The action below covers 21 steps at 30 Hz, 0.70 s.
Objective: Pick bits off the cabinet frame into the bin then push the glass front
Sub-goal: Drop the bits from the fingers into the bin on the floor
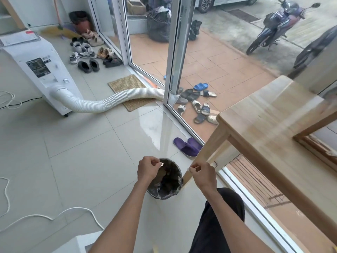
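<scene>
A round bin (175, 181) lined with a dark bag stands on the tiled floor beside the leg of the wooden cabinet frame (206, 150). My left hand (148, 168) hovers over the bin's near rim, its fingers pinched on a small white bit (161, 164). Just right of the bin, my right hand (203, 175) is against the frame's leg, with thumb and forefinger pinching a small pale bit (191, 168) there. The frame's wooden top (273, 121) fills the right side. No glass front of the cabinet is clearly visible.
A white portable air unit (38, 70) with a ribbed hose (109, 101) stands to the left. Purple slippers (187, 146) lie by the sliding glass door (175, 61). A white rope (54, 218) trails across the floor. Shoes sit near the far wall and outside.
</scene>
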Each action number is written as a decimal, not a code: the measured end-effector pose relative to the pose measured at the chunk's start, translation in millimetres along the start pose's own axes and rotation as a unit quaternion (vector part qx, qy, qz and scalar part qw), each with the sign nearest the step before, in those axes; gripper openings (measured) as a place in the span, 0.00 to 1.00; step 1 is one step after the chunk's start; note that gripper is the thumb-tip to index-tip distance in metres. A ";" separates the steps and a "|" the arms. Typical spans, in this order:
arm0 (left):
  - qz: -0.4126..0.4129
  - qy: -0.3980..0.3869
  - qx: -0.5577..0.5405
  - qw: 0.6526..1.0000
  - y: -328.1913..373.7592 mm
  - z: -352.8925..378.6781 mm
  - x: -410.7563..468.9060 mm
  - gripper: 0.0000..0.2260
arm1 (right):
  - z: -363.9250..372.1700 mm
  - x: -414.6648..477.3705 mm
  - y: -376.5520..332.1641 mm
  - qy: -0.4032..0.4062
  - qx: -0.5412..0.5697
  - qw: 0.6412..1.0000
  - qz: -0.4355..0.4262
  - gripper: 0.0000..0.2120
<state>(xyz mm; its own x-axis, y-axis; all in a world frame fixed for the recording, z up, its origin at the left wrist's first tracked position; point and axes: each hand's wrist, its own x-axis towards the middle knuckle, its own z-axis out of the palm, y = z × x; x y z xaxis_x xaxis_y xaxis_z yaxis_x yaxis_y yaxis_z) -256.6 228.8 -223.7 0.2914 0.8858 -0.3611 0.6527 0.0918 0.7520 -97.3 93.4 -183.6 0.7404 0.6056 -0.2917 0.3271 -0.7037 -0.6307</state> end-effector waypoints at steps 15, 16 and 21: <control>0.004 0.044 0.099 0.994 -28.2 -35.3 -15.5 0.07 | 21.9 21.7 -34.9 -0.012 0.011 1.000 -0.014 0.04; 0.006 0.049 0.100 0.994 -28.3 -38.1 -16.9 0.08 | 23.8 24.2 -36.9 -0.022 0.010 1.000 -0.019 0.07; 0.006 0.053 0.104 0.993 -30.4 -43.4 -24.9 0.08 | 30.8 28.4 -31.9 -0.041 -0.007 0.999 -0.015 0.15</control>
<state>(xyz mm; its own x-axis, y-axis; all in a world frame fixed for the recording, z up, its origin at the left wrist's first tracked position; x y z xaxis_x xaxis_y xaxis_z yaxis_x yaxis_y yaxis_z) -314.1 223.8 -213.6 0.2321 0.9299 -0.2853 0.7828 -0.0045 0.6222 -104.7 144.4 -193.9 0.6800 0.6547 -0.3303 0.3573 -0.6891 -0.6304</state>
